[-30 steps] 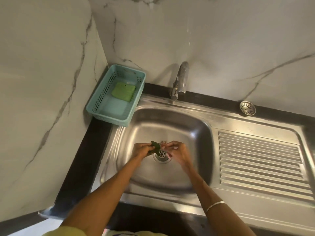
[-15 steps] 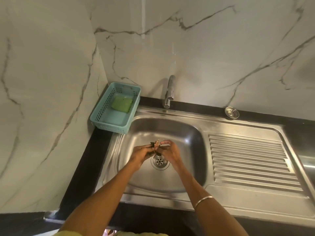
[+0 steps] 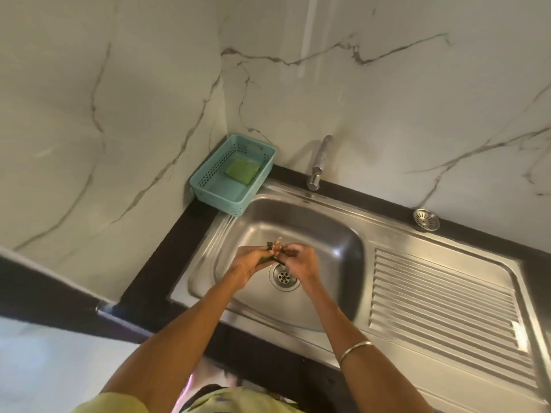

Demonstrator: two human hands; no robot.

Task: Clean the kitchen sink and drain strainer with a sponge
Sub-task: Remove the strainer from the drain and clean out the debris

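White marble walls with grey veins fill the upper half of the frame and meet in a corner at the upper middle. Below them runs a black desk (image 3: 155,281) that carries a steel sink (image 3: 337,234) with a ribbed draining board (image 3: 447,308) on the right side of the frame. A tap (image 3: 318,162) stands at the back rim of the sink, its spout pointing down toward the bowl. The drain (image 3: 283,277) lies open in the middle of the bowl, showing a ring of small holes. The drain strainer (image 3: 426,219) sits apart from it, on the back ledge of the sink at the right of the frame, close to the wall.

A teal plastic basket (image 3: 208,186) stands in the corner at the middle left, touching the sink's rim, with a green sponge (image 3: 242,171) lying flat inside it.

Both arms reach up from the bottom of the frame over the bowl. The left hand (image 3: 249,262) and the right hand (image 3: 299,262) meet just above the drain, fingers curled inward, pinching between them a small clump of dark green and pale scraps (image 3: 275,248). What the scraps are cannot be told. A thin metal bangle (image 3: 354,350) circles the right wrist.
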